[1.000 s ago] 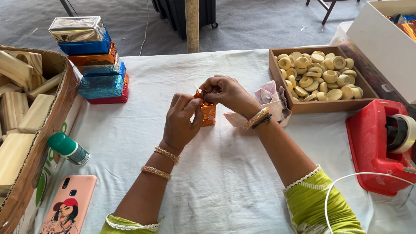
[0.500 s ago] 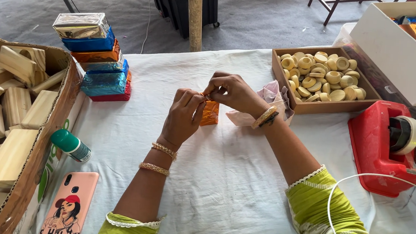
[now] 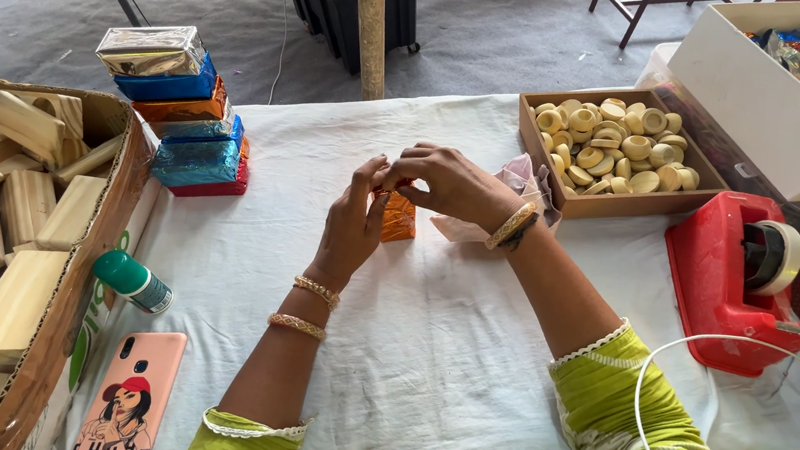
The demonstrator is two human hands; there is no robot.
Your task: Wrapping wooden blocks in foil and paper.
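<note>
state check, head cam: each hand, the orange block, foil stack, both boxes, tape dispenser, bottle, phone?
left hand: gripping orange foil block
right hand: pinching block's top
orange foil block: upright, foil-wrapped
stack of foil-wrapped blocks: stacked, wrapped
cardboard box: open, wooden blocks inside
tray of rings: open, full
tape dispenser: roll loaded
green-capped bottle: capped, lying down
phone: face down

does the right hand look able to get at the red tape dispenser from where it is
Probably yes. The right hand is busy on the orange foil-wrapped block together with the left hand, but the white cloth between it and the red tape dispenser shows nothing in the way. It would have to let go first.
</note>
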